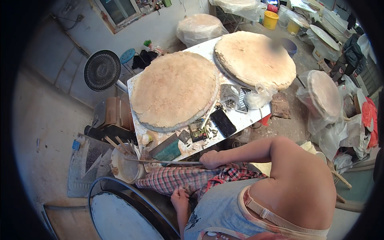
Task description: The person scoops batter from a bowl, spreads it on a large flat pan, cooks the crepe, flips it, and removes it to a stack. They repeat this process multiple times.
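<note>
My right hand [210,159] is closed around one end of a thin, flat stick [165,162]. The stick points left, its far end over a white bucket [115,156] that holds several wooden sticks [120,143]. Below it, my left hand [180,197] rests on plaid cloth [171,179] over my lap, fingers partly curled; whether it pinches the cloth cannot be made out. Beyond the stick, a dark green flat blade or board [168,150] lies at the edge of a white table [186,153]. Two big round slabs, seemingly clay, sit there: a near one [177,90] and a far one [255,57].
A black phone [223,122], scattered seeds or husks [211,132] and a plastic bag [259,97] share the tabletop. A fan [102,70] stands at the table's left. A large round disc [120,214] with a hoop sits low left. At far right, another person [351,54] is among wrapped slabs.
</note>
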The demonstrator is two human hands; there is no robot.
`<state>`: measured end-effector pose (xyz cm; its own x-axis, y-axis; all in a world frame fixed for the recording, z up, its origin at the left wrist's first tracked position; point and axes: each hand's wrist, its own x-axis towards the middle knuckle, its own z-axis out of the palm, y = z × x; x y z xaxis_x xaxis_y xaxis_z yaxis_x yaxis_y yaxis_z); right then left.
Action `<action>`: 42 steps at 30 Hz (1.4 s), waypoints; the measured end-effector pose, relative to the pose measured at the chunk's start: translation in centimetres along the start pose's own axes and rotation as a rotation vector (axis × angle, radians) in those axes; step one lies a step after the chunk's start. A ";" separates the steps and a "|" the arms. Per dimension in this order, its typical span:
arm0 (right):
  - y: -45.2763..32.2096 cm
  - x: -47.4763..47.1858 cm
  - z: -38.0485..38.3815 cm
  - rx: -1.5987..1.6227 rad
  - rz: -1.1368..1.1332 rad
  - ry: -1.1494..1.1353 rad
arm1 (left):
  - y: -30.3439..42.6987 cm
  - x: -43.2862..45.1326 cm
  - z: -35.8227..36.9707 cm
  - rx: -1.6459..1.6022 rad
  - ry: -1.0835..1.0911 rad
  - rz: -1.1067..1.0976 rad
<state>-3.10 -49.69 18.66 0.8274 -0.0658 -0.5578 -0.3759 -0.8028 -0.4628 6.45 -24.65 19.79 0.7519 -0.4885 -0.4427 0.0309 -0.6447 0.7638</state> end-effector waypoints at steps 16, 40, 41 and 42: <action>-0.8 -0.6 0.5 -0.004 -0.015 0.039 | -0.5 -0.3 0.4 0.008 -0.035 0.065; -1.7 -0.4 1.3 -0.024 -0.047 0.081 | -0.6 -0.2 -0.1 -0.026 -0.063 0.077; -1.6 -0.3 1.3 -0.025 -0.059 0.084 | -0.8 -0.2 -0.1 -0.032 -0.061 0.069; -1.5 -0.3 1.4 -0.025 -0.072 0.087 | -1.0 0.0 0.0 -0.039 -0.058 0.061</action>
<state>-3.36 -47.65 18.51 0.8854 -0.0580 -0.4612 -0.3046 -0.8220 -0.4813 6.40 -23.94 19.03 0.7136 -0.5604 -0.4204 0.0125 -0.5898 0.8075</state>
